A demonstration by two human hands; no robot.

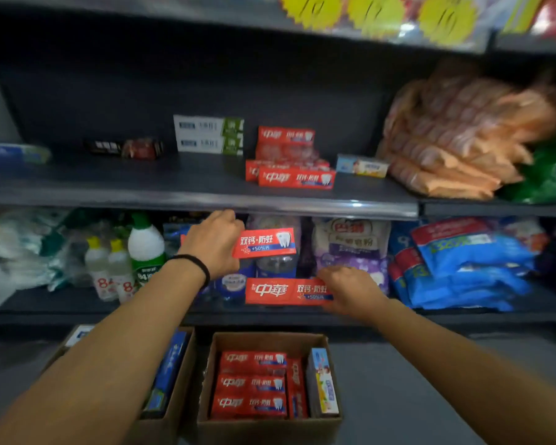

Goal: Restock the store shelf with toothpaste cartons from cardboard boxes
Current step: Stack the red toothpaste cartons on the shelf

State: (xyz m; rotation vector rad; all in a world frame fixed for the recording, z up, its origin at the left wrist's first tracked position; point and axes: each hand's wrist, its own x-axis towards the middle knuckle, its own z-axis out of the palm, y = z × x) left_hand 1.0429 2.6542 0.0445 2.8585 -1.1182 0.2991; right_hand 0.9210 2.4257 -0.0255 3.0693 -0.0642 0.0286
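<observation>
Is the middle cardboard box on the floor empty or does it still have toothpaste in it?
Not empty. The open-topped cardboard box still holds red toothpaste cartons and a light-coloured carton at its right side.

The left grip holds a red carton by its left end, level, front face showing white characters, a tooth picture and a blue strip. Lower and to its right, the right grip holds a second red carton by its right end, also level, face forward. Above both grips, on the shelf, a stack of matching cartons lies lengthwise, with two white-and-green cartons to its left. Below the grips an open box holds three more red cartons flat, others on edge beside them. A second box sits left, under the left forearm, with blue cartons.
</observation>
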